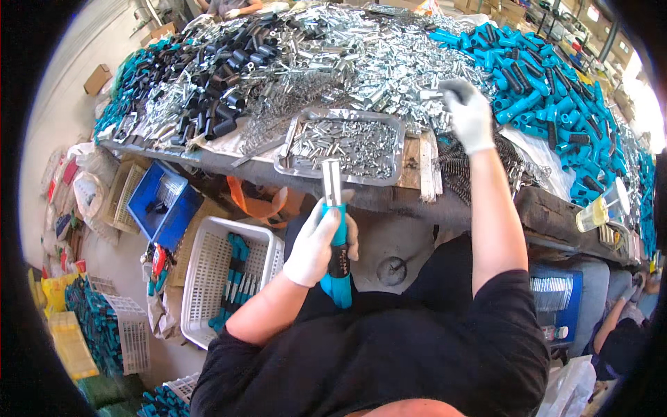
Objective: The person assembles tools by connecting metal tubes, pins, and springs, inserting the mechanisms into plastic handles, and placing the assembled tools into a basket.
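My left hand [318, 247], in a white glove, is wrapped round a teal and black tool handle [338, 267]. The handle stands nearly upright in front of my body. A shiny metal sleeve [332, 182] with a slot projects from its top. Farther off to the right, my gloved right hand [471, 117] is over the heap of loose metal parts [389, 73]. Its fingers have dark grey tips and are bent together toward the thumb. What they hold, if anything, I cannot make out among the shiny pieces.
A metal tray [396, 149] of small pins lies at the bench's near edge, with springs [458, 170] to its right. Teal handles [549, 90] are heaped at right, black sleeves [222, 111] at left. A white basket [198, 278] stands at lower left. Other people work nearby.
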